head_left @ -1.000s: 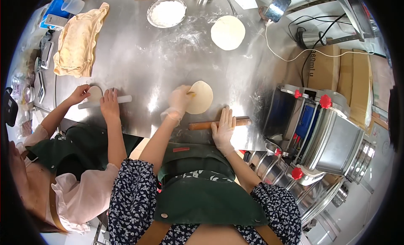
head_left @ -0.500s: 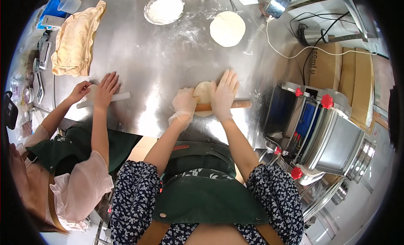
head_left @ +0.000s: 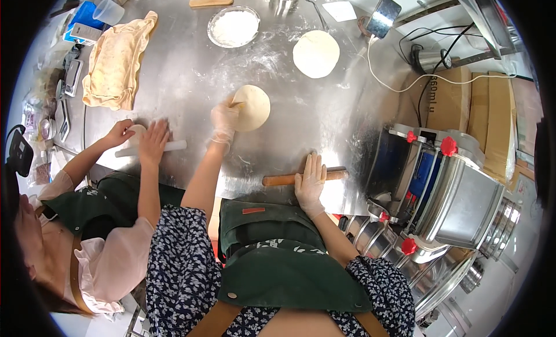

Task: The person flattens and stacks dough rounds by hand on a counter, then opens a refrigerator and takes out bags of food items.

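Observation:
A flat round of dough (head_left: 253, 108) is at the middle of the metal table. My gloved left hand (head_left: 223, 118) is closed on its left edge, thumb and fingers pinching it. Nearer to me, a brown wooden rolling pin (head_left: 279, 180) lies crosswise close to the table's front edge. My gloved right hand (head_left: 311, 177) rests flat over the pin's right half, its fingers stretched out and pointing away from me. Beyond, at the back right, a second dough round (head_left: 316, 54) lies flat on the table.
At left, a co-worker's hands (head_left: 153, 141) work dough with a white rolling pin (head_left: 174, 146). A folded dough slab (head_left: 113, 67) lies behind them. A bowl of flour (head_left: 234, 27) and a spoon (head_left: 315, 6) are at the back. A metal machine (head_left: 457, 192) with red knobs stands at right.
My left hand has carried the dough round away from the rolling pin, forward and left. My right hand and the pin have come nearer to me.

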Tool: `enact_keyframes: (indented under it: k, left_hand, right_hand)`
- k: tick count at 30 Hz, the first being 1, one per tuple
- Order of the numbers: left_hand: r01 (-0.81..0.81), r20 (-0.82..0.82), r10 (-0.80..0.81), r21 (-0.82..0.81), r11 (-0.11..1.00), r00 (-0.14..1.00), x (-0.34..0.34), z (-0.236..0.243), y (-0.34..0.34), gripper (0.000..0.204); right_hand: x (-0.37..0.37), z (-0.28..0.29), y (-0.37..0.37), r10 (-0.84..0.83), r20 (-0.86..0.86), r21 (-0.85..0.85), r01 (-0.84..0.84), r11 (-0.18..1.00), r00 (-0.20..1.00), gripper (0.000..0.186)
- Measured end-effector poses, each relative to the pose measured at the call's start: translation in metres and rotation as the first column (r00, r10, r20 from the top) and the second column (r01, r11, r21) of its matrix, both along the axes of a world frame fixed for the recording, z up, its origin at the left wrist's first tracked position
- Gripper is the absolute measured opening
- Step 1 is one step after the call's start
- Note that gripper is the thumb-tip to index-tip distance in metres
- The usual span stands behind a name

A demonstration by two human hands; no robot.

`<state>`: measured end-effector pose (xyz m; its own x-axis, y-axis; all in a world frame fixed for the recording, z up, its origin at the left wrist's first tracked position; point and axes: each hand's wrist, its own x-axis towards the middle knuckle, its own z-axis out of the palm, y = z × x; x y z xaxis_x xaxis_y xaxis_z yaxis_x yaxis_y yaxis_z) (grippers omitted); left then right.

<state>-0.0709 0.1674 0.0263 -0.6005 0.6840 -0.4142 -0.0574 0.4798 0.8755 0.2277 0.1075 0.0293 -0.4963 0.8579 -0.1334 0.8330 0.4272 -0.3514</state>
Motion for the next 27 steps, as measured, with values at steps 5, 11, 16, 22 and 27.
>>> enact_keyframes:
  k: [5, 11, 16, 22, 27]
  left_hand:
    - [0.363, -0.335, -0.402, -0.175, 0.915, 0.852, 0.053, -0.028, -0.019, 0.021]
    - [0.542, -0.212, -0.662, -0.427, 0.724, 0.718, 0.083, 0.016, -0.011, 0.024]
    - [0.292, -0.174, -0.394, -0.425, 0.857, 0.903, 0.075, 0.006, -0.025, 0.022]
    - [0.301, -0.288, -0.486, -0.503, 0.810, 0.825, 0.095, 0.008, -0.044, 0.022]
    - [0.012, -0.026, -0.019, -0.244, 0.970, 0.999, 0.100, -0.041, -0.059, 0.023]
  right_hand:
    - [-0.018, -0.002, 0.011, -0.047, 0.077, -0.008, 0.048, 0.999, 0.996, 0.078]
    - [-0.071, 0.011, 0.087, -0.125, 0.019, 0.122, 0.122, 0.985, 0.992, 0.073]
    - [-0.075, 0.001, 0.082, -0.130, 0.026, 0.113, 0.126, 0.986, 0.991, 0.070]
    - [-0.090, 0.005, 0.109, -0.197, 0.056, 0.271, 0.175, 0.946, 0.979, 0.064]
    - [-0.043, -0.004, 0.034, -0.146, -0.076, 0.099, 0.154, 0.983, 0.986, 0.066]
